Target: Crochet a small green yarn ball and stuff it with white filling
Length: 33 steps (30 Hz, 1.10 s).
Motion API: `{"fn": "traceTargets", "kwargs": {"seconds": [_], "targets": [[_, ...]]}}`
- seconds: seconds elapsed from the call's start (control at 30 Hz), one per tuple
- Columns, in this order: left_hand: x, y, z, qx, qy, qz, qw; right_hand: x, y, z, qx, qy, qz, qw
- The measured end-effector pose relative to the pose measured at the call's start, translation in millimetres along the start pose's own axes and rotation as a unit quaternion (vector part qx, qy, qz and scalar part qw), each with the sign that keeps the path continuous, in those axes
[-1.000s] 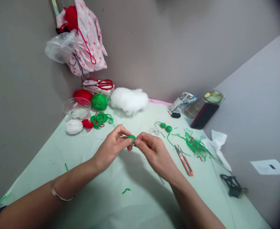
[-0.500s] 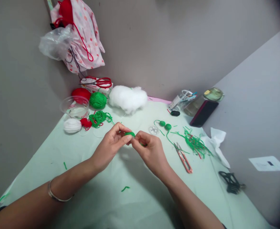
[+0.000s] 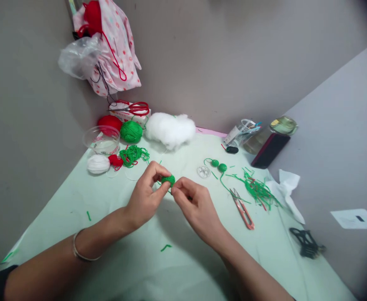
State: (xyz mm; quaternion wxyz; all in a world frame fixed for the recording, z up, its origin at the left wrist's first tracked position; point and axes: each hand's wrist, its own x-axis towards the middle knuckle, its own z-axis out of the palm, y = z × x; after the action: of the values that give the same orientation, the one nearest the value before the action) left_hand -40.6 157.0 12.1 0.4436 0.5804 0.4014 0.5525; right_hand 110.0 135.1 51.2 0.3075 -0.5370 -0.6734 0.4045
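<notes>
Above the middle of the table, my left hand pinches a small round green yarn piece between thumb and fingers. My right hand is closed, its thumb and index finger pressed together just beside that piece. A short bit of green strand shows between the two hands; what the right fingertips grip is too small to make out. To the right lie two little green yarn balls with tails of yarn, a clear round case and orange-handled thread snips.
At back left are a green yarn ball, red yarn, white yarn, a plastic bowl and red-handled scissors. White stuffing lies behind. Yarn scraps, a phone and a cup are at right.
My right hand has drawn slightly away from the green piece, and more of that piece now shows in my left fingers. The whole view has shifted a little.
</notes>
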Motion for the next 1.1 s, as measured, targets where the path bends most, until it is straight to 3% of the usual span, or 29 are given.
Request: {"fn": "traceTargets", "kwargs": {"seconds": [0.1, 0.2, 0.37, 0.5, 0.63, 0.73, 0.87, 1.0, 1.1], "targets": [[-4.4, 3.8, 0.7, 0.0, 0.007, 0.035, 0.999, 4.4, -0.4, -7.2, 0.039, 0.015, 0.027, 0.999], [-6.4, 9.4, -1.0, 0.009, -0.02, 0.041, 0.999, 4.8, -0.6, -14.6, 0.044, 0.03, 0.005, 0.999], [-2.7, 18.0, -3.7, -0.044, -0.054, 0.014, 0.997, -0.3, -2.6, -19.0, -0.034, 0.035, -0.046, 0.998], [0.4, 13.7, -3.9, -0.09, -0.05, -0.022, 0.994, -5.7, -5.9, -6.9, -0.114, 0.015, -0.102, 0.988], [-1.0, -0.4, -3.7, -0.064, -0.032, -0.031, 0.997, -10.0, 2.3, 15.3, -0.161, 0.02, -0.105, 0.981], [-1.6, -5.1, -3.4, -0.047, -0.043, -0.047, 0.997, -10.3, 11.9, 22.5, -0.12, 0.025, -0.074, 0.99], [0.3, 3.1, -4.0, -0.04, -0.027, -0.03, 0.998, -5.7, 12.8, 11.2, -0.006, 0.026, -0.038, 0.999], [0.3, 14.9, -6.7, -0.034, -0.024, 0.006, 0.999, -3.5, 5.5, -0.1, 0.022, 0.042, -0.063, 0.997], [0.0, 15.6, -8.7, -0.033, -0.041, 0.002, 0.999, -6.7, 6.6, 4.3, -0.002, 0.043, -0.088, 0.995]]}}
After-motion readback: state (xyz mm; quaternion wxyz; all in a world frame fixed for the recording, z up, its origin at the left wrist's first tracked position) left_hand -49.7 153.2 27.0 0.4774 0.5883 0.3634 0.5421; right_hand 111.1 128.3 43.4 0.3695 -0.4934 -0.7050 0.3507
